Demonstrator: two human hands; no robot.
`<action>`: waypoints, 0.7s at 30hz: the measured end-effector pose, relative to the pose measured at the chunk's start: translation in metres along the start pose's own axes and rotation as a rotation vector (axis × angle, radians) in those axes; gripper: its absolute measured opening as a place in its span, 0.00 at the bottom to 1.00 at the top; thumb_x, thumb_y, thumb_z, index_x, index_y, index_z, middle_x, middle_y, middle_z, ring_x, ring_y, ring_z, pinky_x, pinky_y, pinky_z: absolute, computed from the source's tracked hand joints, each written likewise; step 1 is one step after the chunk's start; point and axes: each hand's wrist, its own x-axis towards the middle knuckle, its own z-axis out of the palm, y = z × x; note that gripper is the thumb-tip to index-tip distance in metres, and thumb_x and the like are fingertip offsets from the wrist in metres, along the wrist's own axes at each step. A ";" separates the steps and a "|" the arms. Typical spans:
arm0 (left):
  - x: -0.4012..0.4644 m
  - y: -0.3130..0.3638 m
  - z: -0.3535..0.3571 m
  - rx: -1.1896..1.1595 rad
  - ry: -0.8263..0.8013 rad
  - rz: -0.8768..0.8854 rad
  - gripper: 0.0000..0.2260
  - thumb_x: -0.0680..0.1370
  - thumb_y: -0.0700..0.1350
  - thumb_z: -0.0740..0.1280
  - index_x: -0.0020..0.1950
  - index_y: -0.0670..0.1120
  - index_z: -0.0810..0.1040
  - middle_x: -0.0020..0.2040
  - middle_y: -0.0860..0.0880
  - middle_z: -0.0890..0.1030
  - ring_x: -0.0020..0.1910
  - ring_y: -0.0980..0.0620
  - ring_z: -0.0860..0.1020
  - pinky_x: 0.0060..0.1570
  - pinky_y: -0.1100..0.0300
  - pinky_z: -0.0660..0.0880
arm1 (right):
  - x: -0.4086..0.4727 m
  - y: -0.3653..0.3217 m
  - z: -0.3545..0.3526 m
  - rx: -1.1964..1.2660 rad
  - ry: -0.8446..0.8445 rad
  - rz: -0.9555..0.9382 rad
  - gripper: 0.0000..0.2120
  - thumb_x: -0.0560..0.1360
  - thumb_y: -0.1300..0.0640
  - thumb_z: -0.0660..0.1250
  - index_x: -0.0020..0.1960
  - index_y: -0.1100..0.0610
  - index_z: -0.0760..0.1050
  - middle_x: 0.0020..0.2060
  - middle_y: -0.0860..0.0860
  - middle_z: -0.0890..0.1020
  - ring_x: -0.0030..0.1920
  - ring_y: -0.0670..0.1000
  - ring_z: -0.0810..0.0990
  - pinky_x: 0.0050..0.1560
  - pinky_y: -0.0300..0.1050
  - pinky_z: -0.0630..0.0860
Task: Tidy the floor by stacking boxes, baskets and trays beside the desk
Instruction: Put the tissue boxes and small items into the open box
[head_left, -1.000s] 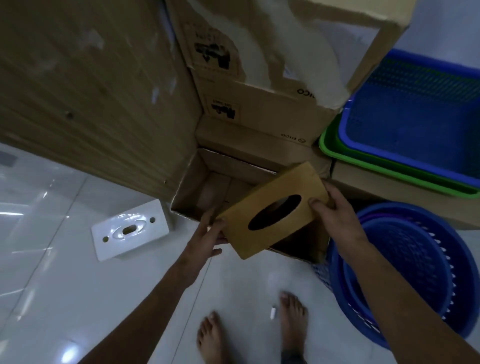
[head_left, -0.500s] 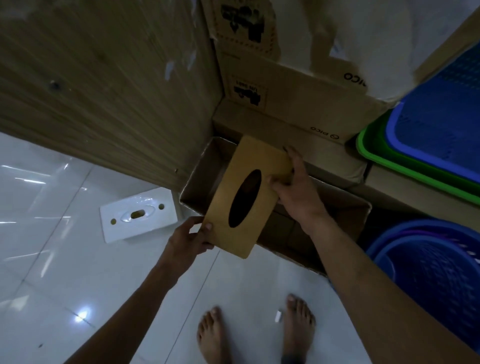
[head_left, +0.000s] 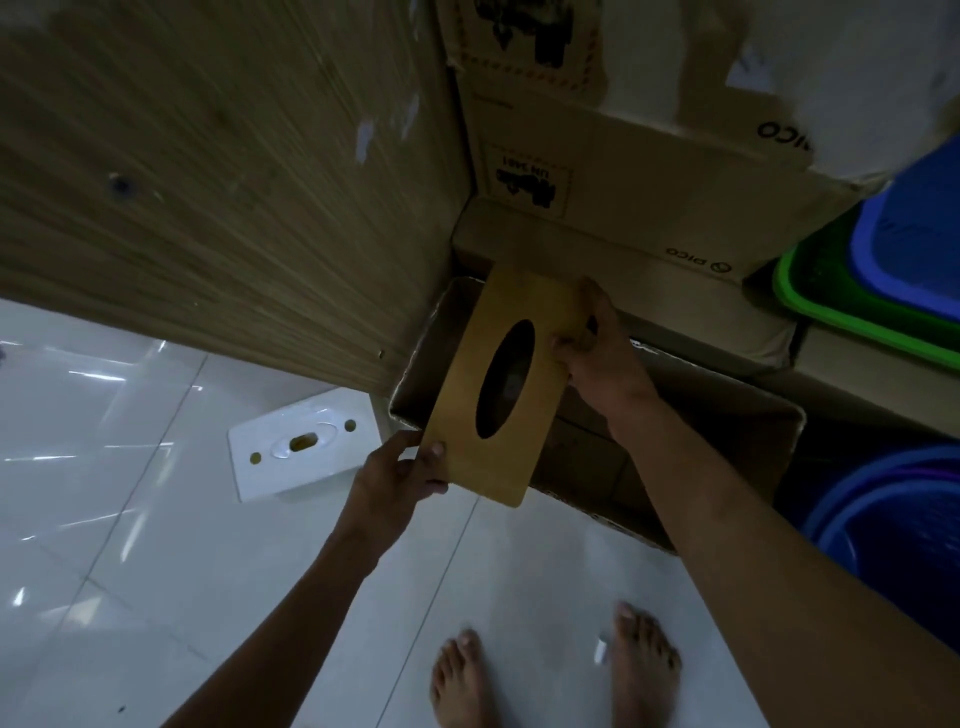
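Both hands hold the wooden tissue box (head_left: 498, 384) over the open cardboard box (head_left: 727, 415) on the floor: left hand (head_left: 400, 473) pinches its near corner, right hand (head_left: 597, 348) grips its side. It could slip and fall.

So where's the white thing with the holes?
The white plate lies on the floor tiles at the left, beside the open cardboard box, just beyond the left hand.

Wooden tissue-box cover (head_left: 498, 384) held over open cardboard box (head_left: 675, 441), oval slot up. Left hand (head_left: 400, 475) pinched near corner; right hand (head_left: 597, 348) gripped far long edge. White plate (head_left: 304, 447) flat on floor tiles (head_left: 156, 545) beside desk panel (head_left: 223, 171). Bare feet (head_left: 556, 670) below.
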 end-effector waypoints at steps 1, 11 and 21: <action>0.003 0.002 0.000 0.017 -0.006 0.014 0.16 0.78 0.54 0.63 0.62 0.47 0.74 0.47 0.48 0.84 0.44 0.53 0.84 0.52 0.54 0.80 | 0.001 -0.001 -0.001 0.009 0.007 -0.004 0.35 0.78 0.60 0.64 0.76 0.38 0.51 0.76 0.51 0.60 0.72 0.55 0.65 0.68 0.61 0.68; 0.004 0.001 0.002 0.133 0.033 0.040 0.18 0.78 0.58 0.62 0.62 0.50 0.74 0.45 0.50 0.85 0.45 0.55 0.84 0.57 0.51 0.77 | -0.003 -0.011 -0.011 0.006 -0.012 0.010 0.33 0.78 0.60 0.65 0.75 0.42 0.55 0.72 0.52 0.63 0.65 0.51 0.69 0.61 0.55 0.76; 0.011 0.035 0.000 0.001 0.189 0.099 0.15 0.79 0.49 0.64 0.66 0.51 0.73 0.55 0.53 0.77 0.56 0.49 0.78 0.57 0.45 0.77 | -0.062 0.032 -0.041 0.193 0.226 0.203 0.17 0.76 0.63 0.67 0.59 0.51 0.66 0.58 0.49 0.72 0.55 0.51 0.78 0.49 0.47 0.80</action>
